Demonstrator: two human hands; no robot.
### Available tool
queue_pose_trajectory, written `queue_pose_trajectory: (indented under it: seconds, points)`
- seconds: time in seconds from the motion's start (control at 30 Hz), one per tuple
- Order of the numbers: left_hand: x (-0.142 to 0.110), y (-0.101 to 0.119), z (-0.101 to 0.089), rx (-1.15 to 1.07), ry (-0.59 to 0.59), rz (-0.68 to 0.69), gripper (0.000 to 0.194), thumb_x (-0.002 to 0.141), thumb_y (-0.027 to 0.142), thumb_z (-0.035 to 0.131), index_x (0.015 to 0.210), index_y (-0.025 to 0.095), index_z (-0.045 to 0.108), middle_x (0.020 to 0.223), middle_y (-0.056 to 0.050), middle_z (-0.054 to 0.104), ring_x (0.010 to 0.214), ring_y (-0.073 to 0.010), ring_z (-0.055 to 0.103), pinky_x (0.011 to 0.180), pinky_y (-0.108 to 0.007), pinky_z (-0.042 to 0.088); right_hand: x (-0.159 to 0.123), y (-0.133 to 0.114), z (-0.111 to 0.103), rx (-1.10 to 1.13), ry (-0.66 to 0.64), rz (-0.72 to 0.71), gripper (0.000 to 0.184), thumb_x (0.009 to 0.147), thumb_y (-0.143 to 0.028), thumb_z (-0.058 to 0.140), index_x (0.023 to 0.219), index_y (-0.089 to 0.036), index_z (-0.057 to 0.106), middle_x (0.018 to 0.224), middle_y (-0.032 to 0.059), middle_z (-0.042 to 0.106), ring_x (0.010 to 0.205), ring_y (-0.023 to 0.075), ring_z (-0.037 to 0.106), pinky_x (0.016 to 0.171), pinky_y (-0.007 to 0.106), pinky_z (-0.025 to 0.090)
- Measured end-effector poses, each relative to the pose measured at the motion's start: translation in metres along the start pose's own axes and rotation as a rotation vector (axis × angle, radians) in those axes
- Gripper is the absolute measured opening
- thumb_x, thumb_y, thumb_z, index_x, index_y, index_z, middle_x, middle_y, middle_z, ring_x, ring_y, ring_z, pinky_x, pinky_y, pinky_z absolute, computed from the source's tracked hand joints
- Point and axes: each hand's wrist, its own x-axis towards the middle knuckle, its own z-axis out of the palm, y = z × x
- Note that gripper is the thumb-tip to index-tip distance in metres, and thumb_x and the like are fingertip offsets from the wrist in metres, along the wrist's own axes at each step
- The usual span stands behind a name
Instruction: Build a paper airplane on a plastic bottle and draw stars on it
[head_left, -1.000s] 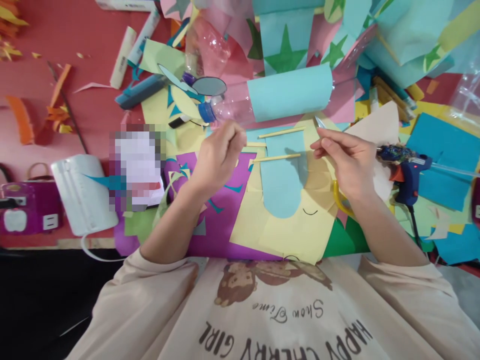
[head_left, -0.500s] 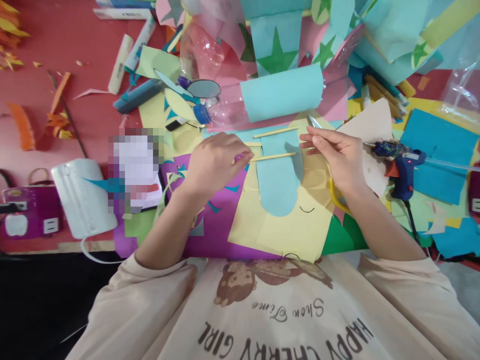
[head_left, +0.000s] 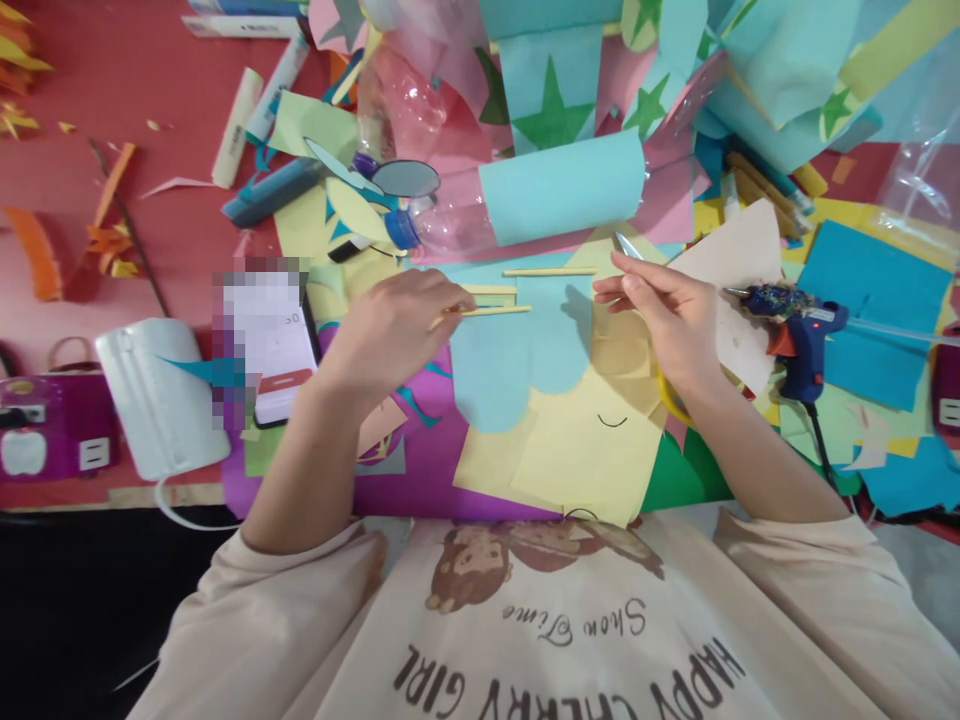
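Note:
My left hand is closed in a pinch on a thin wooden stick. A light blue rounded paper piece hangs from that stick, over the purple and yellow sheets. A second light blue rounded piece lies beside it on the yellow paper, with another stick at its top. My right hand is closed on scissors; the blade tip shows above the fingers and a yellow handle below the palm.
A plastic bottle wrapped in light blue paper lies behind the work. A blue glue gun rests at the right. A phone, a white case and a purple box sit at the left. Markers and paper scraps lie about.
My left hand came down onto the lower stick, pinched it and drew it to the left with a light blue piece attached. My right hand has hardly moved.

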Motion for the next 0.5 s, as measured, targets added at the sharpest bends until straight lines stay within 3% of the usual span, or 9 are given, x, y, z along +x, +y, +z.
queue_pose_trajectory:
  seconds: [0.13, 0.27, 0.37, 0.5]
  points:
    - [-0.009, -0.011, -0.016, 0.036, 0.045, -0.08, 0.014, 0.086, 0.033, 0.056, 0.081, 0.027, 0.067, 0.082, -0.004, 0.067, 0.077, -0.0227, 0.059, 0.068, -0.033, 0.041, -0.002, 0.0, 0.0, -0.014, -0.041, 0.006, 0.024, 0.089, -0.038, 0.064, 0.11, -0.031, 0.074, 0.091, 0.0007, 0.079, 0.084, 0.0179, 0.075, 0.079, 0.038, 0.063]
    - [-0.006, 0.0, -0.017, 0.186, 0.121, -0.048, 0.012, 0.087, 0.032, 0.058, 0.087, 0.025, 0.068, 0.088, -0.004, 0.07, 0.077, -0.0216, 0.061, 0.059, -0.031, 0.038, -0.002, 0.002, 0.0, -0.008, -0.056, 0.01, 0.026, 0.089, -0.04, 0.065, 0.112, -0.032, 0.074, 0.091, 0.0, 0.079, 0.082, 0.0183, 0.075, 0.081, 0.04, 0.063]
    - [0.005, 0.016, -0.006, 0.099, 0.109, 0.034, 0.015, 0.092, 0.03, 0.055, 0.097, 0.026, 0.068, 0.094, -0.002, 0.074, 0.086, -0.0223, 0.067, 0.071, -0.032, 0.048, -0.001, 0.002, 0.0, 0.009, -0.074, 0.02, 0.026, 0.088, -0.041, 0.066, 0.111, -0.032, 0.074, 0.09, -0.0006, 0.079, 0.082, 0.0178, 0.075, 0.081, 0.04, 0.063]
    - [0.024, 0.03, 0.017, 0.06, 0.043, 0.114, 0.031, 0.094, 0.02, 0.049, 0.123, 0.022, 0.061, 0.129, -0.006, 0.066, 0.117, -0.0258, 0.063, 0.097, -0.038, 0.05, -0.001, 0.002, 0.0, 0.01, -0.085, 0.046, 0.031, 0.087, -0.044, 0.066, 0.113, -0.029, 0.073, 0.091, -0.0002, 0.079, 0.083, 0.017, 0.075, 0.082, 0.038, 0.063]
